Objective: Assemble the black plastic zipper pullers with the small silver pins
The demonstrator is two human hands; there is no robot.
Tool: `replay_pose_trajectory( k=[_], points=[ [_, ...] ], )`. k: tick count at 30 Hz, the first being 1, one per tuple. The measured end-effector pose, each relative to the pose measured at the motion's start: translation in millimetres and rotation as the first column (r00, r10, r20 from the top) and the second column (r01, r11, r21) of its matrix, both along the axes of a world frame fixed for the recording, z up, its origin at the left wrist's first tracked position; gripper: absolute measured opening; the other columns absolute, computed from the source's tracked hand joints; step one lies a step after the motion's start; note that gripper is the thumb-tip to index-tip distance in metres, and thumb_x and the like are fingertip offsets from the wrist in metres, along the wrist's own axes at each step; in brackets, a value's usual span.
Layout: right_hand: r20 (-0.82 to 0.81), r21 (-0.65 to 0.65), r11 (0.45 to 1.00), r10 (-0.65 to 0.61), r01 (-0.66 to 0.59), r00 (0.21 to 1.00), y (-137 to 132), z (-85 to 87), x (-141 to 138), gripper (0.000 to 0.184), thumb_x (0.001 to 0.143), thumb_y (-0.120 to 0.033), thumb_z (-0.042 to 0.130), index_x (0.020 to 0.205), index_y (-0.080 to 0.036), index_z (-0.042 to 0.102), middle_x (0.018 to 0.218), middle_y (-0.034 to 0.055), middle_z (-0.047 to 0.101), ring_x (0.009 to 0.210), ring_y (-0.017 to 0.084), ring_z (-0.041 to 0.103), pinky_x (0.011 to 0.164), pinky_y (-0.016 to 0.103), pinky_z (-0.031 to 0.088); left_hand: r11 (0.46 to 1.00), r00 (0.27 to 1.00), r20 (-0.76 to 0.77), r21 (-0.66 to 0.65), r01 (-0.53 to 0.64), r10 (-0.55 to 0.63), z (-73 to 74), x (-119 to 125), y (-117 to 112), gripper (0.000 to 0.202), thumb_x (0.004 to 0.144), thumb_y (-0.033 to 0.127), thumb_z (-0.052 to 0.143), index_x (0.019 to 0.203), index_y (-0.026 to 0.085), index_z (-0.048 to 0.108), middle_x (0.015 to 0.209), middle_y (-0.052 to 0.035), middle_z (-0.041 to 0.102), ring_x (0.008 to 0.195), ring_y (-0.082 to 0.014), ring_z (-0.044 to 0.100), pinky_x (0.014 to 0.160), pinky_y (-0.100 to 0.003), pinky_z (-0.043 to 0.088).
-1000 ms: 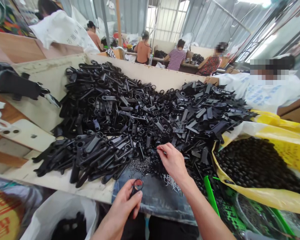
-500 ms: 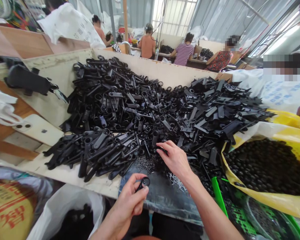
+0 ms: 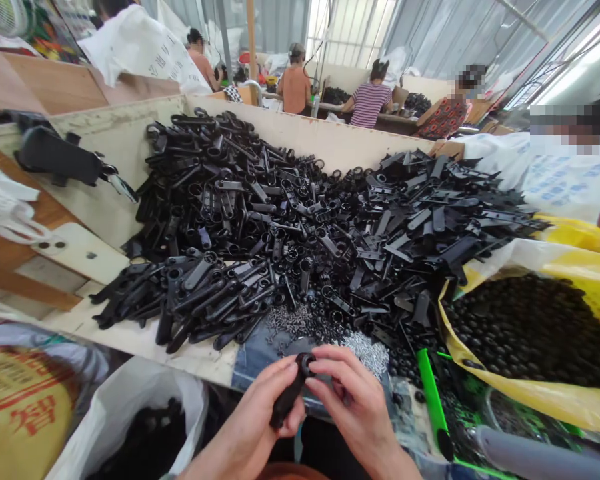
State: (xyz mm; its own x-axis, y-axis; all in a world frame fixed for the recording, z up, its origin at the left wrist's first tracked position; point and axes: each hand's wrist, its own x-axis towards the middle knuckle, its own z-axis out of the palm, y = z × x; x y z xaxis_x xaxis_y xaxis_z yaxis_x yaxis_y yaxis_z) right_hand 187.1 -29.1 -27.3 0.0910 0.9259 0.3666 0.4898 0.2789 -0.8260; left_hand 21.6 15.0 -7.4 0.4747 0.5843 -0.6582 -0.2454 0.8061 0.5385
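My left hand is closed around a black plastic handle with a ring-shaped end, held tilted over the front edge of the bench. The fingertips of my right hand press together on that ring end from the right side. Whether a smaller part sits between those fingertips and the ring, I cannot tell. Just beyond my hands lie dark small screws and a pile of shiny silver screws. Small black round parts lie between the two piles.
Ringed black handles heap up at the back, with flat black pieces to the right. Finished-looking handles lie front left. A yellow-white sack of black balls and a green basket stand right. Several people sit beyond the partition.
My right hand has come back from the heap to meet my left hand at the ring end. The left hand has shifted slightly right, and the handle's body now shows in it.
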Motion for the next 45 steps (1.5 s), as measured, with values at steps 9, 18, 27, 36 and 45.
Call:
replay_pose_trajectory(
  k=[9,18,27,36,45],
  points=[
    [0.174,0.028,0.998,0.044,-0.049,0.984,-8.1,-0.9,8.8,0.032,0.097,-0.022,0.064,0.127,-0.030,0.066,0.103,0.0067,0.069,0.066,0.015,0.068,0.053,0.022,0.059,0.997,0.991,-0.136,0.076,0.002,0.008,-6.2,2.6,-10.8,0.056,0.069,0.047,0.069,0.114,0.014,0.070,0.046,0.0036,0.054,0.047,-0.0132,0.042,0.052,-0.027,0.023],
    [0.372,-0.003,0.979,0.191,-0.205,0.908,-10.6,2.5,18.4,0.034,0.104,-0.017,0.048,0.133,-0.024,0.063,0.107,0.0102,0.067,0.073,0.015,0.073,0.062,0.023,0.062,0.981,0.959,-0.263,0.134,0.142,-0.103,-7.6,-2.8,-16.5,0.061,0.074,0.047,0.058,0.125,0.013,0.062,0.053,0.0054,0.053,0.053,-0.0134,0.042,0.056,-0.027,0.024],
    [0.649,-0.173,0.876,0.446,-0.451,0.617,-9.7,24.5,37.0,0.044,0.104,-0.008,0.036,0.145,-0.016,0.050,0.113,0.0127,0.066,0.075,0.016,0.071,0.060,0.024,0.060,0.879,0.895,-0.222,0.204,0.431,-0.387,7.0,-11.5,-12.9,0.018,0.080,0.025,0.049,0.088,0.017,0.063,0.077,0.0033,0.058,0.051,-0.0066,0.035,0.049,-0.025,0.021],
    [0.496,-0.179,0.862,0.495,-0.474,0.714,-19.8,16.7,39.1,0.045,0.106,-0.015,0.041,0.150,-0.021,0.048,0.109,0.0105,0.064,0.073,0.016,0.065,0.058,0.025,0.054,0.674,0.803,-0.410,0.444,0.590,-0.432,-6.5,-9.3,-22.6,0.015,0.094,0.030,0.053,0.091,0.018,0.062,0.075,0.0038,0.060,0.071,-0.0121,0.055,0.068,-0.023,0.043],
    [-0.421,-0.366,0.914,0.004,-0.174,0.907,-28.9,10.5,13.9,0.038,0.092,-0.050,0.069,0.124,-0.029,0.069,0.097,0.0023,0.063,0.060,0.011,0.047,0.054,0.022,0.045,0.512,0.734,-0.642,0.565,0.648,-0.220,18.1,-18.7,-18.2,0.034,0.099,0.036,0.048,0.129,0.030,0.062,0.124,-0.0032,0.073,0.108,-0.0222,0.066,0.097,-0.032,0.049]
  ],
)
